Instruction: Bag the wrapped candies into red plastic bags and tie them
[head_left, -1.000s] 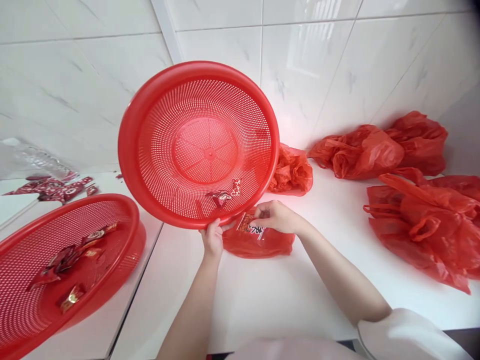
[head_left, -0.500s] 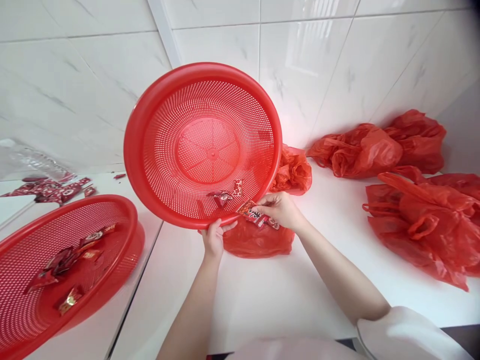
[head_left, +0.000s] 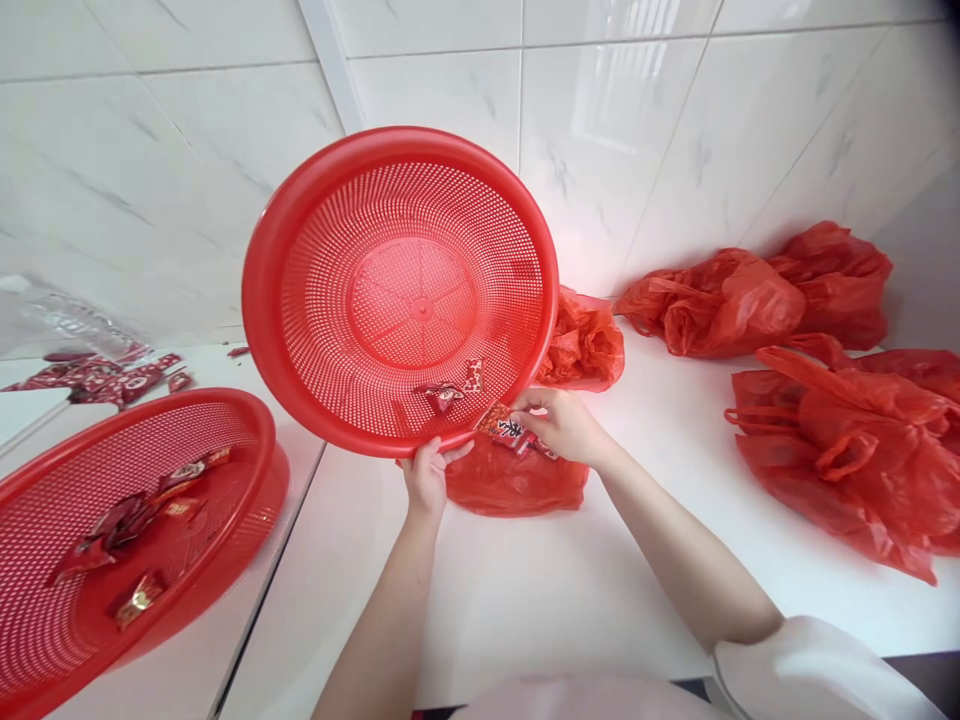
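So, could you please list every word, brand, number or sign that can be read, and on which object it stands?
No text can be quoted with certainty.
Packet in the right hand: bold characters, too blurred to read.
Small packets in the tilted basket: printed, too small to read.
Packets in the left-side basket: pale markings, unreadable.
Wrappers near the wall, far left: white marks, too small.

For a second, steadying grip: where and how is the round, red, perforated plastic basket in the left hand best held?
Probably pinch the basket by the left edge of its wide rim, coming from the left. It tilts with its mouth toward the camera, leaving that smooth lip exposed; the left hand holds the bottom rim.
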